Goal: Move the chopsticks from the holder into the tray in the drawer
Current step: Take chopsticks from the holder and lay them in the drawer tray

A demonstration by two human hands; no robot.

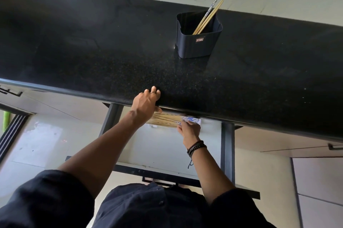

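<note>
Wooden chopsticks stretch leftward from the right hand (grip unclear); just beyond them, the left hand clasps the countertop edge.

Three chopsticks lean in dark holder; wooden bundle lies flat in open drawer.
</note>
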